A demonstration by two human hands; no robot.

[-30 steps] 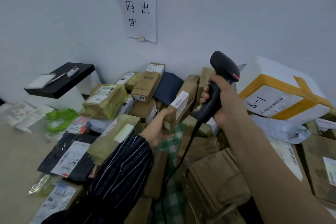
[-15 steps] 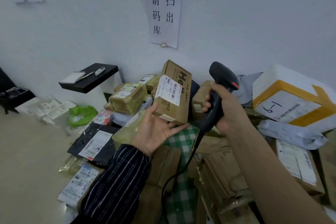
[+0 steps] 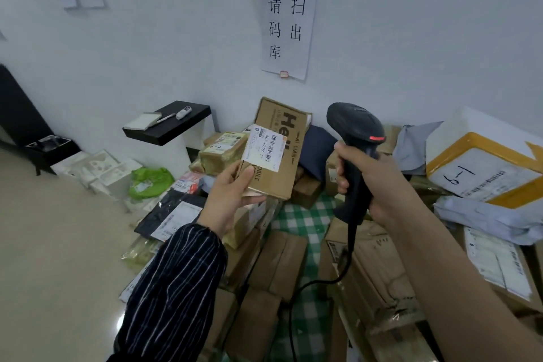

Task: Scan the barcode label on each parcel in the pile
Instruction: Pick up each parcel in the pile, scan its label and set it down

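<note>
A white wall (image 3: 411,38) backs the corner, with a paper notice (image 3: 286,29) of handwritten characters taped to it directly above the carton (image 3: 289,173) that the person holds up. That brown carton is raised clear of the pile of parcels (image 3: 367,273), which spreads over the floor (image 3: 58,244) below and behind it. It is tilted, its printed face toward the camera. A white barcode label (image 3: 264,151) is stuck across the upper left of that face.

The left hand (image 3: 229,200), coming out of a dark striped sleeve (image 3: 176,288), grips the carton at its lower left corner. The thumb lies on the front face and the fingers (image 3: 254,200) run under the bottom edge.

Just right of the carton, and apart from it, the right hand (image 3: 373,179) has its fingers wrapped tight round the handle of a black scanner (image 3: 355,132). The scanner stands upright, its head about level with the carton's top. Its cable (image 3: 349,244) hangs down from the handle and curves away over the parcels below the carton.

Under the carton a green checked cloth (image 3: 305,217) shows between brown boxes. Behind the carton's right edge lies a dark blue pouch (image 3: 317,150). Far right of the carton sits a white foam box (image 3: 458,123) banded in yellow tape and marked by hand. Left of the carton a black shelf (image 3: 170,126) juts from the wall, carrying a pad and a pen. Lower left of the carton lie a green bag (image 3: 150,182) and a black mailer (image 3: 164,214) with a white label.
</note>
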